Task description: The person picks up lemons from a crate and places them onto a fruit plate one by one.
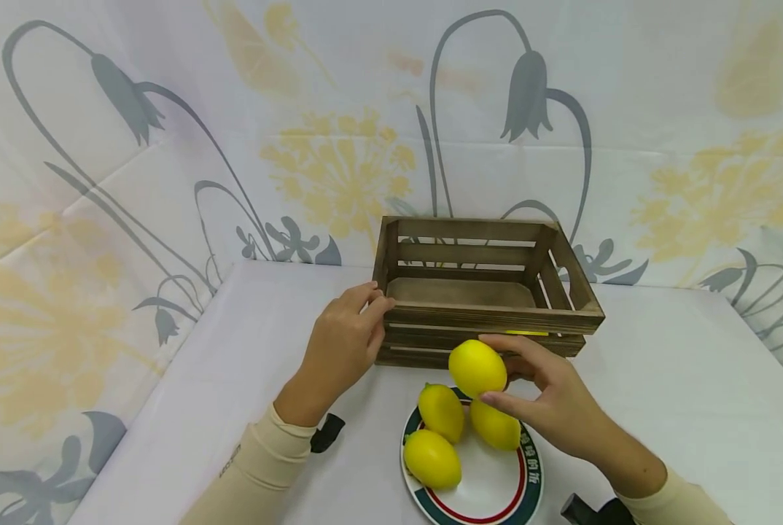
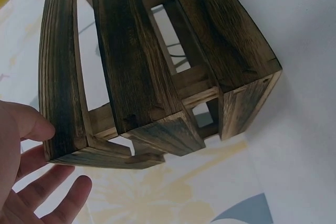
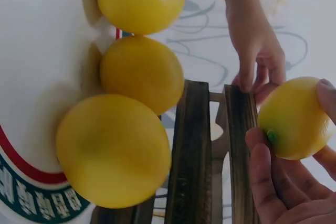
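Observation:
My right hand (image 1: pixel 555 401) holds a yellow lemon (image 1: pixel 477 368) between thumb and fingers, just in front of the wooden crate (image 1: pixel 483 319) and above the plate. The right wrist view shows the green stem end of this lemon (image 3: pixel 294 119). At the crate's front left top corner, my left hand (image 1: pixel 348 335) grips the upper slat, thumb (image 2: pixel 31 121) on its outer face and fingers round the end. Three more lemons lie on a round plate (image 1: pixel 493 503) with a green and red rim: one at the front (image 1: pixel 433 459), one behind it (image 1: pixel 440 413), one at the right (image 1: pixel 494 425).
The slatted crate stands on a white-covered table (image 1: pixel 267 313), close to a flower-printed cloth backdrop (image 1: pixel 365 109). A strip of bright yellow (image 1: pixel 526 333) shows through the gap between its front slats. Dark wrist-worn devices (image 1: pixel 326 433) sit below both wrists.

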`<state>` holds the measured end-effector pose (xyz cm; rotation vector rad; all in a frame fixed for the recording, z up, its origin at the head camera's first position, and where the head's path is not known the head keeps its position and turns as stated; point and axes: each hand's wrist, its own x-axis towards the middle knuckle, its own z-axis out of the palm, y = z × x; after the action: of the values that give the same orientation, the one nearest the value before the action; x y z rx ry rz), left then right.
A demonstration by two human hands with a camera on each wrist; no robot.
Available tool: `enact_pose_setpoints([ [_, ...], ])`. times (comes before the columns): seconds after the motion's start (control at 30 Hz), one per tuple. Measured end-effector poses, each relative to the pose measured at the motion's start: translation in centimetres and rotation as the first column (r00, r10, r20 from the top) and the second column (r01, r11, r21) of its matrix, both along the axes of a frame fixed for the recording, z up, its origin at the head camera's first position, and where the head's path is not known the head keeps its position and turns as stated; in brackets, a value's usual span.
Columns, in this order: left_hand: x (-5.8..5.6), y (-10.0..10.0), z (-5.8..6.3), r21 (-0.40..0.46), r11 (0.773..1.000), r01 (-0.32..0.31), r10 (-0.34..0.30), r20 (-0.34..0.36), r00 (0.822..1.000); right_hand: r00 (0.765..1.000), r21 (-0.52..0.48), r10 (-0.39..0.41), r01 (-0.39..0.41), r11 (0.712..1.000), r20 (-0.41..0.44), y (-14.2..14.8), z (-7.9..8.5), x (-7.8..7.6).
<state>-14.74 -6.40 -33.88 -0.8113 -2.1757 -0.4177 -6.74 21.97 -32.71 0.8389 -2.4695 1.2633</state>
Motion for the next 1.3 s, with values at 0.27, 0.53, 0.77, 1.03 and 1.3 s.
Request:
enact_pose_setpoints([
  [0.27, 0.0, -0.1, 0.0, 0.002, 1.0, 0.0, 0.0, 0.0, 1.0, 0.998, -0.028, 0.024, -0.022, 0.999, 0.057, -0.4, -1.0, 0.5],
  [0.53, -0.1, 0.0, -0.1, 0.004, 1.0, 0.001, -0.001, 0.001, 1.0, 0.995, -0.032, 0.047, -0.045, 0.998, 0.085, -0.5, -1.8, 0.6],
  [0.77, 0.0, 0.0, -0.1, 0.008, 1.0, 0.001, -0.001, 0.004, 1.0, 0.994, 0.003, 0.035, -0.036, 0.999, 0.102, -0.4, -2.3, 0.8],
  [1.03, -0.1, 0.2, -0.3, 0.013, 1.0, 0.003, -0.003, 0.016, 1.0, 0.985, 0.07, 0.032, -0.044, 0.997, 0.169, -0.2, -2.9, 0.8],
  [1.3, -0.1, 0.1, -0.3, 0.015, 1.0, -0.004, 0.004, 0.012, 1.0, 0.981, 0.102, 0.035, -0.055, 0.993, 0.192, -0.3, -2.9, 0.7],
])
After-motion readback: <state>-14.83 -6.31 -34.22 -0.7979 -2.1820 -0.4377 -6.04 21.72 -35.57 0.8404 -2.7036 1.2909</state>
